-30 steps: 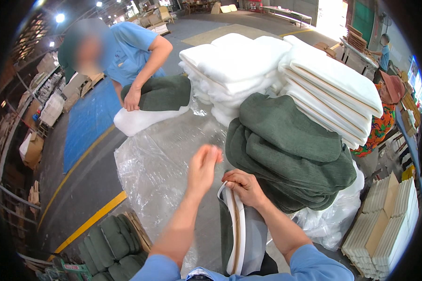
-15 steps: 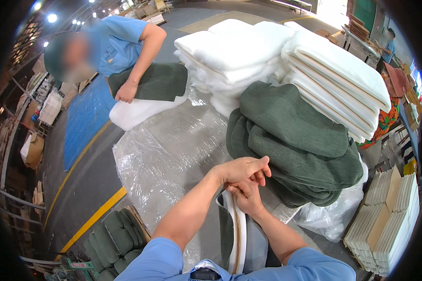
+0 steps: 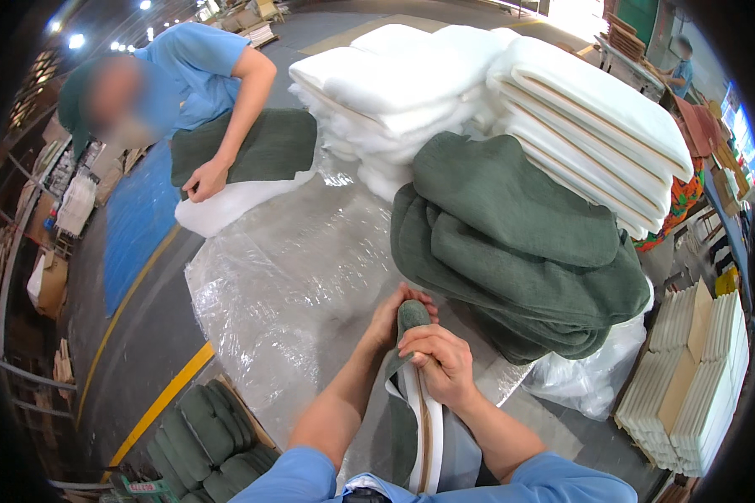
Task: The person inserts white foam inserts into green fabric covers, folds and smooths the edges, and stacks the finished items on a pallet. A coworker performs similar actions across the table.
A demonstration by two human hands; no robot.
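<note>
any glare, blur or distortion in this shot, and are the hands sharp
In the head view, glare streaks the plastic sheet and the top-right doorway is blown out; also there, the left-side co-worker's head is blurred, the left hand and right hand look fairly sharp; same head view, edges bend toward the black corners.

Dim, large workshop: dark grey smooth floor (image 3: 147,339) at left, crossed by a broad yellow painted stripe (image 3: 169,389), with a flat blue patch (image 3: 134,243) farther up. Small round white ceiling lamps (image 3: 76,41) glow upper left; top right, a glaring white opening (image 3: 577,10) near a green upright panel (image 3: 640,32). Below that panel, a long pale table (image 3: 631,69) bears stacked brown boards (image 3: 624,35).
</note>
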